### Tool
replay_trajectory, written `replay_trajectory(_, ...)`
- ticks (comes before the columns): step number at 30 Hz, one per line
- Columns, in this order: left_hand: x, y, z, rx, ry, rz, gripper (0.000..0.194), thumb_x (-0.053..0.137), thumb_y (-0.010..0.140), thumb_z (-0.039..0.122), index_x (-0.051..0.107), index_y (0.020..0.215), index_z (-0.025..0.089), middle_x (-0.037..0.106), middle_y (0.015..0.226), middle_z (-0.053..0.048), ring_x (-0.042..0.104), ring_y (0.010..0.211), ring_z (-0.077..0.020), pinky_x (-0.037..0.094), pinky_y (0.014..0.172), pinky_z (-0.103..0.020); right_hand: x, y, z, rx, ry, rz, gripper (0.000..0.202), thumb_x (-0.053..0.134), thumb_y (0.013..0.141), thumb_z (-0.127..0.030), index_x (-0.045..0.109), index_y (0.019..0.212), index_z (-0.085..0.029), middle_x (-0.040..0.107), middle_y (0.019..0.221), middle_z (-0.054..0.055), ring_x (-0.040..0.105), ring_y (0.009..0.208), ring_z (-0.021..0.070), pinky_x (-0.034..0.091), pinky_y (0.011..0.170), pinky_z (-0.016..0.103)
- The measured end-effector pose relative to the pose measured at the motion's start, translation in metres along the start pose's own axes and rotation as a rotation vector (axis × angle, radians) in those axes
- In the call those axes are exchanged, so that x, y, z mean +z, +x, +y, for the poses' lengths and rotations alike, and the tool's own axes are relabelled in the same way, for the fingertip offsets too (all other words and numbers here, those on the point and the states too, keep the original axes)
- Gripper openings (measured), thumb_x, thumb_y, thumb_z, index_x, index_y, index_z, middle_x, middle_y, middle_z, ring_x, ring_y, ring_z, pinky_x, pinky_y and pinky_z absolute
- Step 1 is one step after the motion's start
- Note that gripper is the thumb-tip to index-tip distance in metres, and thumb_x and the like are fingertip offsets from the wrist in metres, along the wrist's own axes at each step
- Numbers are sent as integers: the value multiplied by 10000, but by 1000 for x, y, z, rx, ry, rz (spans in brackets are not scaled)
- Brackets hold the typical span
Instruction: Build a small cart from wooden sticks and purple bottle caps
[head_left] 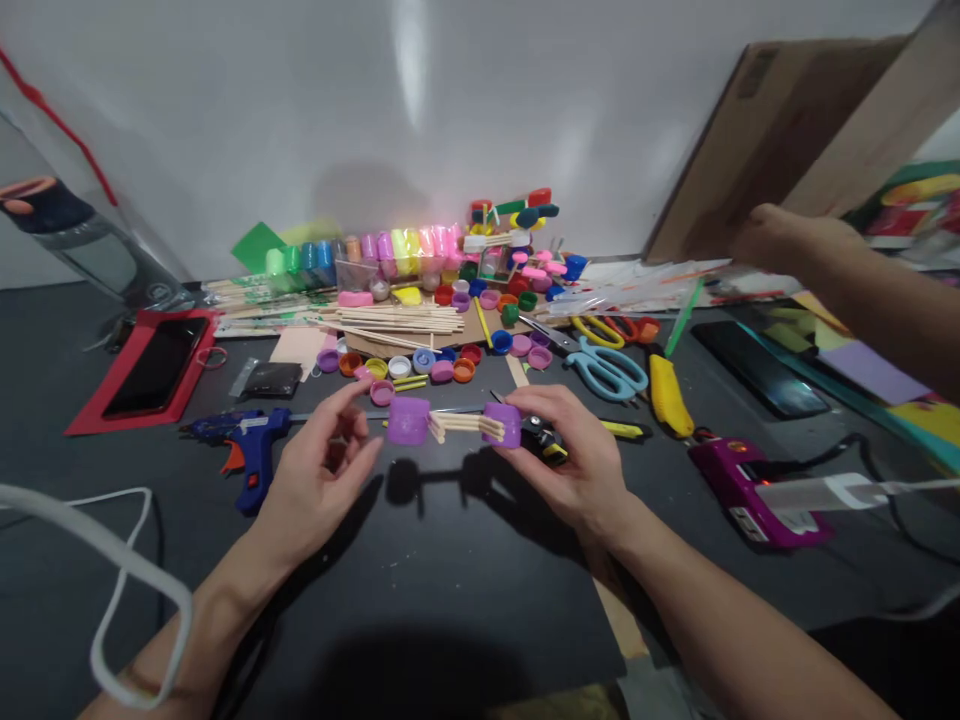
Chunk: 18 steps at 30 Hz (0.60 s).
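My right hand [574,450] pinches the right end of a small piece made of two purple caps [409,420] joined by several short wooden sticks [465,425]. The piece hangs level above the dark table and throws a shadow on it. Just left of the left cap, my left hand [322,465] has its fingers apart and curved, with nothing between them. Behind the piece lie many coloured bottle caps [399,367] and a bundle of wooden sticks [401,319]. Yellow-handled pliers [544,440] show partly behind the right cap.
A blue glue gun [255,450] lies at left, near a phone [157,365] on red paper. Blue scissors [607,370], a yellow cutter [670,395] and a purple power strip [757,495] lie at right. Another person's hand [780,238] touches cardboard [720,150].
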<state>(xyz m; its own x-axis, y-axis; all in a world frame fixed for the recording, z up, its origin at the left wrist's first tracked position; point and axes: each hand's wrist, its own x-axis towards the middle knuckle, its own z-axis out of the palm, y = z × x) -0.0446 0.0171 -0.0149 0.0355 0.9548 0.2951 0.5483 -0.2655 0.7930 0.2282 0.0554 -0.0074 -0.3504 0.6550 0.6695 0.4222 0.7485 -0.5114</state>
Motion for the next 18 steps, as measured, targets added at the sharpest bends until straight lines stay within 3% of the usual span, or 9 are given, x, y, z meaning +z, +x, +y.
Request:
replay_trajectory(2, 0, 1, 2, 90, 30, -44, 659, 670, 880, 232, 394, 1472, 316, 567, 1109, -42, 583, 867, -146, 471, 605, -219, 0, -1, 3, -14, -22, -16, 347, 724, 847, -133, 596, 1157, -223, 673, 1071, 93, 641, 985, 233, 510, 861, 392)
replay_trajectory(5, -2, 1, 4, 195, 129, -46, 638, 704, 875, 249, 433, 1446, 331, 539, 1290, -67, 592, 1037, -187, 504, 646, -225, 0, -1, 5, -29, -35, -47, 368, 730, 844, -136, 594, 1174, -225, 671, 1079, 101, 643, 976, 237, 513, 841, 395)
replay_trajectory(11, -8, 1, 7, 301, 263, -38, 400, 632, 925, 174, 548, 1305, 265, 578, 1241, -47, 577, 1149, -186, 489, 972, -304, -1, -1, 3, -22, -5, -109, 348, 716, 855, -145, 592, 1176, -202, 671, 1078, 118, 638, 992, 239, 509, 843, 397)
replay_trajectory(18, -8, 2, 3, 264, 279, -137, 305, 624, 935, 223, 569, 1234, 230, 590, 1190, -55, 585, 1109, -194, 474, 974, -326, 1, -1, 8, -6, -17, -211, 302, 700, 885, -222, 593, 1164, -182, 682, 1060, 119, 627, 977, 244, 503, 843, 401)
